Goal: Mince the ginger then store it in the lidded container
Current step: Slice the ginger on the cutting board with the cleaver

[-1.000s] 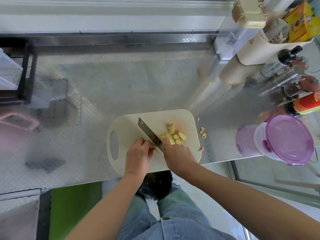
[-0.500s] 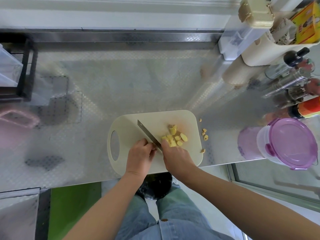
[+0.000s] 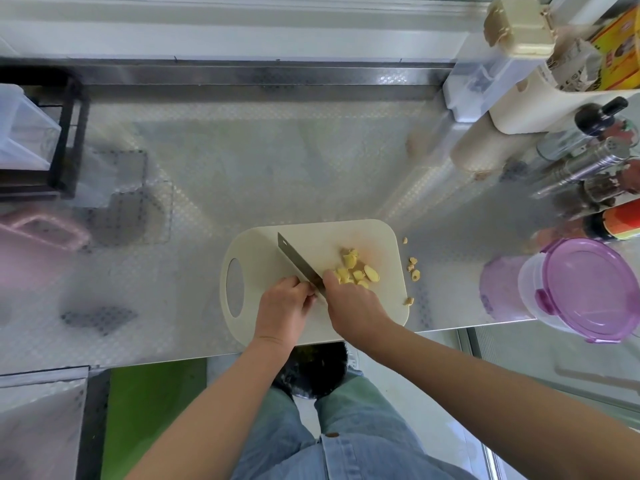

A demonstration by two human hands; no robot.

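At a steel surface, the right grip is wrapped round a knife, blade angled toward 11 o'clock across a cream cutting board. Chopped ginger lies just beside that grip, at its 1 o'clock. The left grip, fingers curled, sits against the blade's other side; whether it holds anything cannot be told. The lidded container stands at 3 o'clock, well apart.

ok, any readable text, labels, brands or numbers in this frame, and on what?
Nothing can be quoted; no print in the head view is legible.
On the yellow box: red print and a picture, too blurred to read.
On the paper packet in the cream holder: dark print, too blurred to read.
On the bottle with the orange-red label: too blurred to read.
On the purple-lidded container: no text shows.
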